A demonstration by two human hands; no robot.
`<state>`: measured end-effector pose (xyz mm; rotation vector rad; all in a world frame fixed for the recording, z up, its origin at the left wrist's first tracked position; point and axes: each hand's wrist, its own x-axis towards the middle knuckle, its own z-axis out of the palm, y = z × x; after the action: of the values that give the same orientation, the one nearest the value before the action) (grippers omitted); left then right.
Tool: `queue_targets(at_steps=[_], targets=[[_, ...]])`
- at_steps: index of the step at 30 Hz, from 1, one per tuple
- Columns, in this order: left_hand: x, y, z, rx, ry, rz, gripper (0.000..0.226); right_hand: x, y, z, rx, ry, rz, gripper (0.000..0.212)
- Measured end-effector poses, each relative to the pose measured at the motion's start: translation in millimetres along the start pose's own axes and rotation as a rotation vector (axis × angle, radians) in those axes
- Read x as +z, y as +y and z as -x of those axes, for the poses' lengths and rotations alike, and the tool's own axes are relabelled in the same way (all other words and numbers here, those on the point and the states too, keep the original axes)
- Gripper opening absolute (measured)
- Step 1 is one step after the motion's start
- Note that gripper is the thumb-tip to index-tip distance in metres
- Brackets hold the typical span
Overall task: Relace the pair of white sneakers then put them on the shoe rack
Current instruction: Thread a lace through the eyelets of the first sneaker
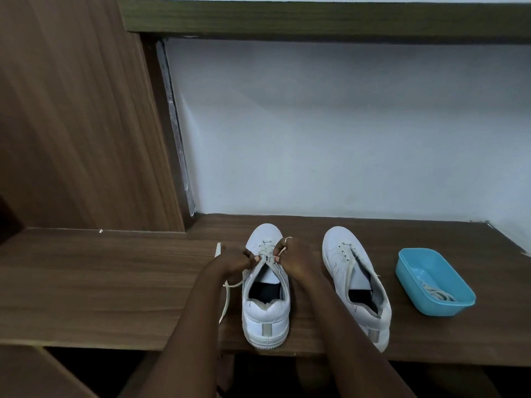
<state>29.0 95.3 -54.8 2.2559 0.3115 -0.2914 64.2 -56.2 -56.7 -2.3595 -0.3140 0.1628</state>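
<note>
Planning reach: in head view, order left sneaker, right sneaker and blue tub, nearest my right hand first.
1. White low-top sneaker, its shoelace in the right hand.
2. Second white sneaker, to the hand's right.
3. Blue plastic tub, farthest right.

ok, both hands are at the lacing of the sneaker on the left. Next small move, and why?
Probably feed the slack tail of the lace into the next eyelet toward the collar. The left hand and right hand pinch it midway up the white sneaker, and only the front rows look crossed.
</note>
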Motion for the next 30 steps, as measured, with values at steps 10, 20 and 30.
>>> queue_targets(at_steps=[10, 20, 30], targets=[[3.7, 3.5, 4.2, -0.04, 0.123, 0.017, 0.023, -2.7, 2.6, -0.2, 0.078, 0.057, -0.055, 0.02], [2.9, 0.4, 1.7, -0.029, 0.201, -0.084, 0.034, -1.0, 13.2, -8.5, 0.114, 0.091, -0.174, 0.031], [-1.7, -1.5, -2.2, -0.081, 0.089, -0.068, 0.023, -4.4, 16.3, -7.4, 0.095, 0.053, -0.132, 0.034]])
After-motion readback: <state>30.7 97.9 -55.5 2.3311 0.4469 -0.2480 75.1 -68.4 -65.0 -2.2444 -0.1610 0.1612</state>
